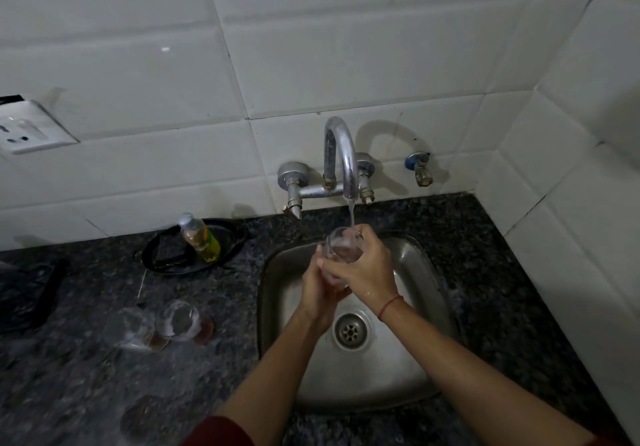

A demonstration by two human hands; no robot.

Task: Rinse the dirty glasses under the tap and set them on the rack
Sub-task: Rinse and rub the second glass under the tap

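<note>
The glass you are rinsing is held between your two hands above the sink basin. Its open mouth is tilted up and away from you, toward the spout. Your right hand wraps over its right side, with the fingers curled round the wall near the rim. Your left hand cups the lower part from the near left, curled about the base. Both hands grip this one glass.

A thin stream of water falls from the tap, directly ahead of your hands, into the glass's mouth beside your right fingertips. A red thread circles your right wrist.

Beneath your hands lies the steel sink. Its round drain shows between your forearms, nearer to you than the hands.

On the dark speckled counter, well apart to the left of your left hand, two more glasses stand side by side. These are the left counter glass and the right counter glass, each with brown residue at its bottom.

Left of your hands and slightly ahead, a black oval tray holds a leaning plastic bottle with a yellow-green label. Ahead of your right hand, right of the tap, a small wall valve projects from the white tiles. Far to the left on the tiled wall is a socket plate.
</note>
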